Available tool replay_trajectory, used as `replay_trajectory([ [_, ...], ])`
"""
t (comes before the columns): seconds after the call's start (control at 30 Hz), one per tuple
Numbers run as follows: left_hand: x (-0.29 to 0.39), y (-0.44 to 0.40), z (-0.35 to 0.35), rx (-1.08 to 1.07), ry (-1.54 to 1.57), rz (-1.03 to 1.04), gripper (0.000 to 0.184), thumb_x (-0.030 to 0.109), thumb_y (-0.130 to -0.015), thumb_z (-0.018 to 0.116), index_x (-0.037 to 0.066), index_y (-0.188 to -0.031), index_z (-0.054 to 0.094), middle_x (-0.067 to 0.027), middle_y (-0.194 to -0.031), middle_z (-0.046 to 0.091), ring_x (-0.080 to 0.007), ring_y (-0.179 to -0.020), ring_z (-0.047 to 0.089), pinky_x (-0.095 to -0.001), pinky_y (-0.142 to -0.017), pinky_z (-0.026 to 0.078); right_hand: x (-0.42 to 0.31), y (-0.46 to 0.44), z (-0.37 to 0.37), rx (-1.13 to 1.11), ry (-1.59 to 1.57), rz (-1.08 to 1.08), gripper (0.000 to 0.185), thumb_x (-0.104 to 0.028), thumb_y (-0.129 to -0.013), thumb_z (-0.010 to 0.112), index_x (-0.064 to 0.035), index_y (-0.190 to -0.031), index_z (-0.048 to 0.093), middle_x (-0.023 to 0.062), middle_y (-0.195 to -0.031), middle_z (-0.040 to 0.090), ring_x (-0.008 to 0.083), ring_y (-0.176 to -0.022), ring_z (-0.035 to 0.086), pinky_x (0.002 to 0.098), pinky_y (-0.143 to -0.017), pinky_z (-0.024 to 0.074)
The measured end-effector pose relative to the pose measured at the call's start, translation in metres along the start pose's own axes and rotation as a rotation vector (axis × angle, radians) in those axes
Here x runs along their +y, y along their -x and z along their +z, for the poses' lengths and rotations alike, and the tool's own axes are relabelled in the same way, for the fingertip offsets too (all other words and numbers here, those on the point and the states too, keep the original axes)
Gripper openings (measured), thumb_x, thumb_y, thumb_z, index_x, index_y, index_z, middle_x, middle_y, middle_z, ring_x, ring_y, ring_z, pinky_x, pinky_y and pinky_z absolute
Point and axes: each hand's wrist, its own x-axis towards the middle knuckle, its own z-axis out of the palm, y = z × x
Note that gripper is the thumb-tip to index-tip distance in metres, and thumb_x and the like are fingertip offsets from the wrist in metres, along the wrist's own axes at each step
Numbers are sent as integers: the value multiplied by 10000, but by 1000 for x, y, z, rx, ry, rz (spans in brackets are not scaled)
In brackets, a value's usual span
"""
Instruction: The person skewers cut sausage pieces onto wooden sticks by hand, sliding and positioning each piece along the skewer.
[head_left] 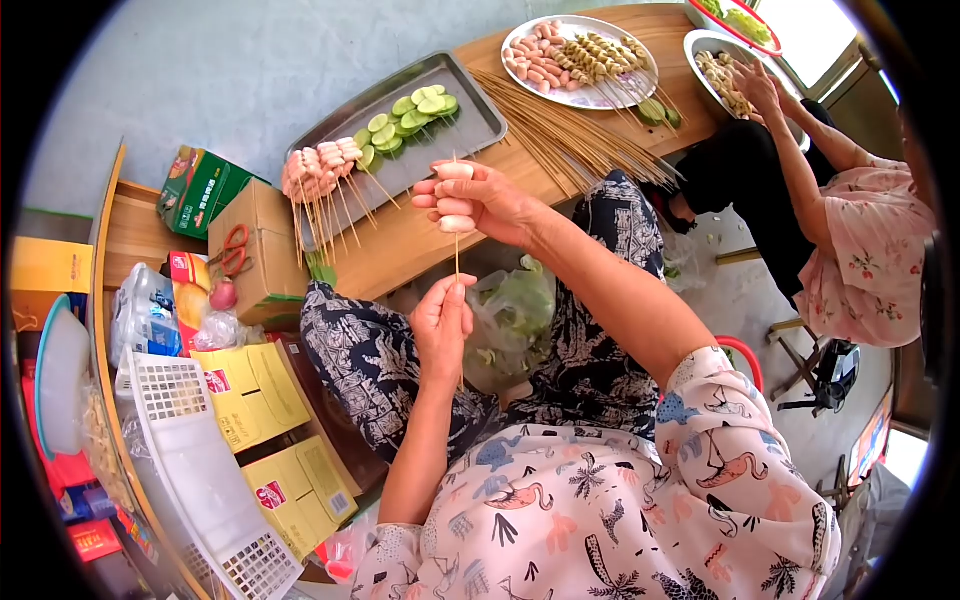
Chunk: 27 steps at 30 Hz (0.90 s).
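My left hand [441, 322] pinches the lower part of an upright bamboo skewer [457, 258]. Several short, pale pink sausages [457, 207] are threaded at its upper end, and my right hand [492, 203] is closed around them. The skewer's tip pokes out just above the top sausage. Beyond my hands lies a metal tray [478, 92]. Finished sausage skewers [322, 168] are piled at its near left corner, and skewered green slices [410, 118] lie across its middle. Loose bamboo skewers [545, 130] are spread on the wooden table right of the tray.
A white plate [583, 98] holds loose sausages and other skewers. At right, another person [860, 230] reaches into a metal bowl [703, 42]. A plastic bag of greens [510, 315] sits between my knees. Left are a cardboard box [258, 240], red scissors [234, 250] and a white basket [190, 450].
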Motion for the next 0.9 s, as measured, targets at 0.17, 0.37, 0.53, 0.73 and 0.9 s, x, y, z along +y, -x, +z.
replay_trajectory([
  [0.17,-1,-2,3,-8,-36,35,233,217,-984,485,40,-1018,633,50,-554,431,-23,-481,347,-174,-443,258,-1,1,0,16,7,-5,248,-37,-918,530,-47,-1159,474,192,-1157,589,284,-1077,601,377,-873,528],
  [0.37,-2,-3,3,-13,-48,48,236,219,-985,483,42,-1019,634,49,-553,430,-23,-481,348,-176,-440,257,-1,-1,-3,20,3,2,234,-39,-924,525,-52,-1152,476,188,-1150,593,280,-1071,604,373,-871,531],
  [0.53,-2,-5,2,-5,-49,46,239,224,-985,483,42,-1019,634,49,-552,426,-22,-478,345,-174,-436,253,5,-2,-6,16,-24,3,276,-64,-913,559,-57,-1175,475,172,-1164,586,274,-1076,600,369,-875,529],
  [0.73,-4,-9,2,16,26,13,239,221,-984,485,38,-1022,634,44,-552,434,-22,-472,347,-173,-432,257,13,1,-2,-21,35,57,391,-94,-881,613,-76,-1234,447,142,-1204,560,263,-1100,586,376,-913,510],
  [0.9,-11,-12,1,11,33,49,241,213,-982,488,27,-1025,635,43,-552,437,-24,-472,354,-171,-439,266,11,4,6,37,69,67,305,-56,-887,572,-49,-1172,464,139,-1163,581,267,-1077,601,381,-881,520],
])
